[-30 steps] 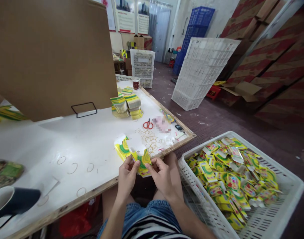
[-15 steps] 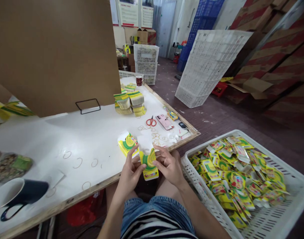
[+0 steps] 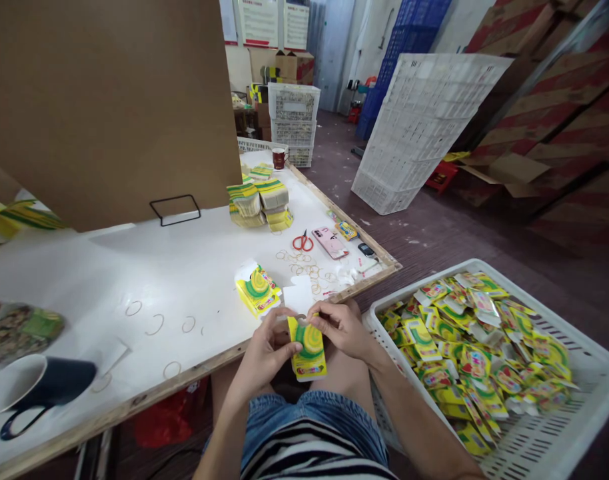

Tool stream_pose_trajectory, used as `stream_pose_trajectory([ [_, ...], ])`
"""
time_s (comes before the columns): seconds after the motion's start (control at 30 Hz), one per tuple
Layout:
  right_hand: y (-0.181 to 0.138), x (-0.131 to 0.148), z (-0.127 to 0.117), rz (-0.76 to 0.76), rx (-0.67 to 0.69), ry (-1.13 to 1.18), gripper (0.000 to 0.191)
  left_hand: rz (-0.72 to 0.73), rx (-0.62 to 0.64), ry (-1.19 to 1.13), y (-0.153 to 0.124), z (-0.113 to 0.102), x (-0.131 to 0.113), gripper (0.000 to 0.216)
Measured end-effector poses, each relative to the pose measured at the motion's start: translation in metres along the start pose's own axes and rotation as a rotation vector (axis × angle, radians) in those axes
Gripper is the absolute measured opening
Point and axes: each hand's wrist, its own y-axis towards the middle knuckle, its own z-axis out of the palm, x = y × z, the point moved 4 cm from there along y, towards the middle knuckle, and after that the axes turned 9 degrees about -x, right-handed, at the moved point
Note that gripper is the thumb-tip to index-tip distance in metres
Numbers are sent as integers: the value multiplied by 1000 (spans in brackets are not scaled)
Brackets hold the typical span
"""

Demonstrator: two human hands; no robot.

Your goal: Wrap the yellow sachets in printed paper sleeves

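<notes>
A small yellow and green printed carton [image 3: 308,350] is held over my lap, just off the table's front edge. My left hand [image 3: 269,347] pinches its left side between thumb and fingers. At the carton's top right corner, the thumb and fingers of my right hand [image 3: 342,328] are closed on it. A white flap [image 3: 298,295] stands up from its top end. On the table to the left lies a stack of matching flat cartons [image 3: 257,288]. The inside of the held carton is hidden.
A white plastic basket [image 3: 592,407] full of yellow cartons stands at my right. On the white table [image 3: 174,267] are red-handled scissors [image 3: 303,241], a pink phone [image 3: 329,242], several rubber bands [image 3: 312,270], bundled cartons [image 3: 272,195] and a dark mug [image 3: 67,383]. A large cardboard box [image 3: 109,107] rises behind.
The carton has moved slightly down and right, and its white flap now shows upright. My right hand has shifted from its side to its top corner.
</notes>
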Motion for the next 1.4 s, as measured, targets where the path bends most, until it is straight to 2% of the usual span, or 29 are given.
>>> stream_pose_trajectory([
  [0.07, -1, -2, 1, -32, -42, -31, 23, 2, 9, -35, 2, 0, 3, 75],
  [0.13, -3, -7, 0, -40, -106, -43, 19, 11, 7, -22, 6, 0, 7, 83],
  [0.2, -4, -13, -5, -8, -246, -4, 22, 21, -3, 21, 9, -1, 12, 76],
  [0.27, -6, -19, -12, 56, -372, 72, 39, 39, -40, 91, 12, -2, 16, 64],
  [0.33, -6, -22, -12, 139, -317, 151, 46, 67, -95, 195, 13, -3, 17, 55],
  [0.4, -4, -21, -8, 210, -137, 197, 45, 105, -145, 296, 13, -3, 15, 48],
  [0.47, -3, -17, -4, 247, -16, 176, 42, 130, -146, 332, 12, -1, 12, 46],
  [0.5, -2, -15, -4, 247, -11, 119, 41, 131, -124, 329, 11, 1, 11, 47],
  [0.63, 3, -7, -4, 164, -99, -252, 37, 102, -27, 234, 10, 5, 7, 52],
  [0.77, 2, -5, 2, 83, -143, -464, 32, 78, -58, 124, 12, 2, 6, 54],
  [0.9, -4, -7, 3, 31, -185, -441, 27, 70, -71, 104, 15, 1, 8, 54],
  [0.97, -7, -8, 1, 22, -239, -422, 32, 83, -81, 136, 15, 2, 9, 52],
  [1.07, -10, -11, 0, 50, -278, -397, 42, 107, -93, 209, 15, 5, 11, 51],
  [1.13, -10, -13, 0, 85, -289, -410, 38, 128, -82, 258, 14, 7, 11, 49],
  [1.27, -6, -13, 1, 131, -264, -486, 28, 112, -53, 268, 13, 9, 10, 49],
  [1.4, -4, -12, 4, 100, -210, -480, 29, 78, -54, 173, 13, 6, 8, 50],
])
